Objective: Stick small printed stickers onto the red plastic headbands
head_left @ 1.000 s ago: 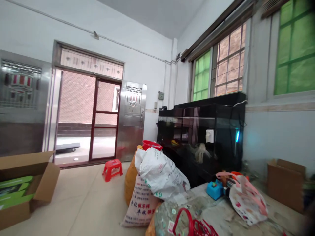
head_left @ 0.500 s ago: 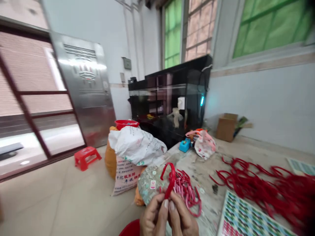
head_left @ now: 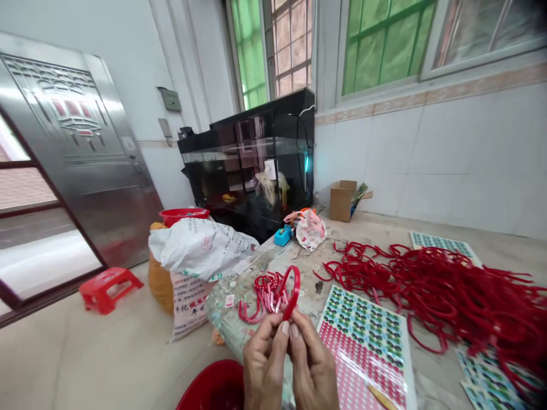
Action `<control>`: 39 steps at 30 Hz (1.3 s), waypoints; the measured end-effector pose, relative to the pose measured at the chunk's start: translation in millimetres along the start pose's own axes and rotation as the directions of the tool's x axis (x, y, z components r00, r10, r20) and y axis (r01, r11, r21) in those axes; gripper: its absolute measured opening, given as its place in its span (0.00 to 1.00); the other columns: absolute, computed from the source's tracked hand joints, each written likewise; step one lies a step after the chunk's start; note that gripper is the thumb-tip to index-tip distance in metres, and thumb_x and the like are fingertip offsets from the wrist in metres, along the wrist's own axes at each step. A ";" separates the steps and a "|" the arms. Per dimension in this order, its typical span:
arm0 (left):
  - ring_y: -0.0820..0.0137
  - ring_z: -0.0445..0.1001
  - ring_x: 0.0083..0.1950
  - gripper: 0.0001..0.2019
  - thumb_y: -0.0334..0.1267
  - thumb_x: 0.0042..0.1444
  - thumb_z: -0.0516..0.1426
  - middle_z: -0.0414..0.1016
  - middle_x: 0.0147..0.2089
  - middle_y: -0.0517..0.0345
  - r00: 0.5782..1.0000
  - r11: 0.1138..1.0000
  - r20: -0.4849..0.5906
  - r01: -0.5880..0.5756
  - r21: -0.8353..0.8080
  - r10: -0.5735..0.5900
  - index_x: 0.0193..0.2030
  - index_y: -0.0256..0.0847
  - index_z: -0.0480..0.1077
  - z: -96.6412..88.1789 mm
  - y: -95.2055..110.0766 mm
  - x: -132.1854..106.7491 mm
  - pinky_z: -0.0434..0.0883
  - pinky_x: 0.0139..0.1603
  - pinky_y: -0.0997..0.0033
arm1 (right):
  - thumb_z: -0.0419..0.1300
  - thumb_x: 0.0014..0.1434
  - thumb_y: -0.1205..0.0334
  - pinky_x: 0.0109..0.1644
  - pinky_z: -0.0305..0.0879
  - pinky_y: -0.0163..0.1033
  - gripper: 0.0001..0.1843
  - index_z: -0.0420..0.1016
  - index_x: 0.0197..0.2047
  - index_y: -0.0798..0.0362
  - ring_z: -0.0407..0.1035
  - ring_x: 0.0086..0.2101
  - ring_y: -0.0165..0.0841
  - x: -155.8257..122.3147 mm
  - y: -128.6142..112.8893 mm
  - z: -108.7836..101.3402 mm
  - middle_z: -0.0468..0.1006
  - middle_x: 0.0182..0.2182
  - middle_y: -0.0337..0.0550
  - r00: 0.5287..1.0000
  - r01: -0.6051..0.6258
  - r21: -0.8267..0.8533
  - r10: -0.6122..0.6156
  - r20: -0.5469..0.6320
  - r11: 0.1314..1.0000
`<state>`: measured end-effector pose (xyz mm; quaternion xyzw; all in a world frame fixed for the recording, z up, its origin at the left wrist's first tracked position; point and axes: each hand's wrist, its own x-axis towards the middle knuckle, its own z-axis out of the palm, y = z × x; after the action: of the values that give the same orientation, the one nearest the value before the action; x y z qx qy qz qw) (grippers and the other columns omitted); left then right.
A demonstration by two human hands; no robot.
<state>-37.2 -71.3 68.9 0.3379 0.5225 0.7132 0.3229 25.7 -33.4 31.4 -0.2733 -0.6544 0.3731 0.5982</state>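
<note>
I had the red band (head_left: 296, 293) up in front of me by the near edge of the table (head_left: 310, 302), loop above the fingertips, lower end pinched. L hand (head_left: 265, 359) was closed on that end, thumb on top; R hand (head_left: 311, 364) ditto, thumbs side by side. IMO a light grip w/ thumbs level was best, so the loop didn't twist; too hard a squeeze prob. would've creased it. Couldn't tell what the fingers hid underneath. Beyond lay the small bunch (head_left: 273, 299); to the R, the sheet (head_left: 363, 336) w/ a thin yellowish strip (head_left: 382, 397) on it, then the big heap (head_left: 431, 285). Basin (head_left: 200, 376) sat lower L, apart from the band.
</note>
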 end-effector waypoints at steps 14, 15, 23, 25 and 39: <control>0.80 0.65 0.24 0.05 0.37 0.55 0.55 0.69 0.29 0.61 0.935 0.982 0.320 0.182 -0.054 -0.155 0.35 0.37 0.68 42.7 -65.7 -6.1 0.65 0.28 0.79 | 0.49 0.61 0.59 0.40 0.70 0.41 0.14 0.71 0.46 0.52 0.70 0.41 0.37 -66.4 51.4 -140.5 0.75 0.42 0.48 0.911 -0.394 -0.330 0.318 -0.262 0.858; 0.80 0.65 0.24 0.05 0.37 0.54 0.56 0.69 0.29 0.61 0.930 0.979 0.325 0.198 -0.046 -0.173 0.35 0.37 0.68 40.2 -71.2 -2.7 0.65 0.27 0.79 | 0.49 0.61 0.59 0.39 0.70 0.40 0.14 0.72 0.45 0.52 0.70 0.42 0.38 -76.1 61.5 -151.1 0.75 0.42 0.49 0.893 -0.431 -0.387 0.325 -0.311 0.815; 0.80 0.65 0.23 0.08 0.39 0.53 0.57 0.69 0.27 0.62 0.856 0.933 0.386 0.357 0.041 -0.344 0.35 0.36 0.68 7.0 -114.3 17.7 0.66 0.27 0.79 | 0.51 0.60 0.61 0.44 0.60 0.46 0.12 0.71 0.45 0.49 0.64 0.42 0.40 -75.3 99.2 -146.1 0.73 0.41 0.48 0.966 -0.216 -0.905 0.212 -0.145 0.367; 0.80 0.65 0.22 0.08 0.40 0.53 0.57 0.69 0.27 0.62 0.857 0.927 0.365 0.372 0.048 -0.363 0.35 0.36 0.68 -1.7 -121.9 21.4 0.66 0.27 0.79 | 0.51 0.60 0.62 0.41 0.59 0.45 0.09 0.72 0.41 0.49 0.64 0.39 0.39 -66.5 105.4 -134.1 0.73 0.37 0.46 0.961 -0.180 -0.925 0.262 -0.092 0.335; 0.76 0.68 0.24 0.12 0.43 0.47 0.60 0.70 0.25 0.61 0.834 0.881 0.283 0.452 0.142 -0.474 0.32 0.35 0.70 -28.5 -153.7 27.2 0.69 0.26 0.77 | 0.49 0.62 0.67 0.41 0.58 0.40 0.10 0.69 0.42 0.50 0.68 0.38 0.35 -60.5 101.1 -86.9 0.75 0.36 0.43 0.939 -0.016 -0.705 0.253 0.233 0.709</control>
<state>-59.3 -26.5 -81.7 0.3199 0.5560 0.5332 0.5516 110.7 -10.2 -85.6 -0.4621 -0.8099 0.1825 0.3118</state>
